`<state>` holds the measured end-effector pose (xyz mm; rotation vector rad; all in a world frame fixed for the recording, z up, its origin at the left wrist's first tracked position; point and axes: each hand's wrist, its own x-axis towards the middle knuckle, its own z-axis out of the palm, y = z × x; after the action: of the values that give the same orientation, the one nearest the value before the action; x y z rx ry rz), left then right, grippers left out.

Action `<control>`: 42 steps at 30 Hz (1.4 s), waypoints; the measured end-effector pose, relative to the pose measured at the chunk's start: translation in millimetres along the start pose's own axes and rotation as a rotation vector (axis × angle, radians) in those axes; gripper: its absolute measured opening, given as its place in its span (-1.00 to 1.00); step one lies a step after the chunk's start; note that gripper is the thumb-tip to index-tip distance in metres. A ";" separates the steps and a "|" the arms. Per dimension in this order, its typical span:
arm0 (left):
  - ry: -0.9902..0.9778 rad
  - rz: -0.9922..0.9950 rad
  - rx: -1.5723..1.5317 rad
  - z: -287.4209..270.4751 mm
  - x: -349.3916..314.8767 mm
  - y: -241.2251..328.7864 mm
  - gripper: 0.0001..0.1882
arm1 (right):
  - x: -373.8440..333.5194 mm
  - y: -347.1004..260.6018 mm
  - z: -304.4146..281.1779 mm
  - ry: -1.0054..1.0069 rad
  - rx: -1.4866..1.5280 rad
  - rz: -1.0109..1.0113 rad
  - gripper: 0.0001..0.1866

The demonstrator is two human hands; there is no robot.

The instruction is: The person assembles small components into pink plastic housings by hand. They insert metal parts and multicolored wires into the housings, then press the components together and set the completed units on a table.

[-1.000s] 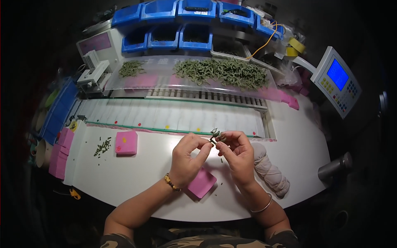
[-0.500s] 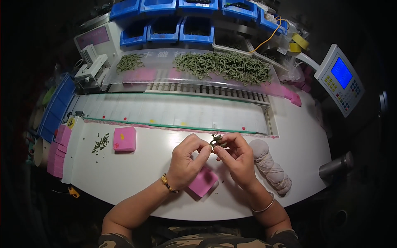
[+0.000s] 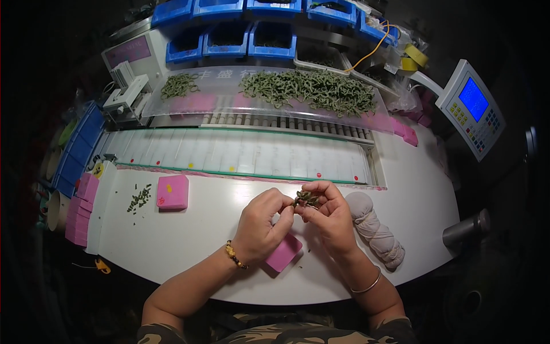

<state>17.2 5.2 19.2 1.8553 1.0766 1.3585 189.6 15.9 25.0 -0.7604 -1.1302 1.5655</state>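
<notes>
Above the near middle of the white table (image 3: 212,229), my two hands meet over a small bunch of dark green pieces (image 3: 307,199). They look like little ring-shaped or branched parts; their exact kind is too small to tell. My right hand (image 3: 331,215) cradles the bunch, fingers curled round it. The thumb and forefinger of my left hand (image 3: 264,217) pinch at the bunch's left side, touching a green bit. Partly hidden under my left hand, a pink block (image 3: 284,253) lies on the table. Close to my right wrist rests a grey cloth bundle (image 3: 378,232) bound with cord.
Beyond the hands runs a white conveyor belt (image 3: 246,150) with coloured dots. Over it, a translucent tray (image 3: 220,103) carries piles of green pieces. Left stand another pink block (image 3: 173,192) and green scraps (image 3: 139,198). Blue bins (image 3: 272,54) hang behind; a control panel (image 3: 472,109) stands right.
The belt's dots have shifted left. My right hand has turned slightly, showing more of the green bunch, while my left hand has moved a little right, still pinching.
</notes>
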 end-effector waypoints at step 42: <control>-0.211 -0.427 -0.569 -24.4 9.5 -7.1 -0.85 | 5.5 -8.7 -6.6 -0.105 -1.065 -0.959 -0.50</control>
<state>-6.6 16.9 25.2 1.2328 0.8055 1.0469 197.1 23.5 31.1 -0.6029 -2.0227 0.1266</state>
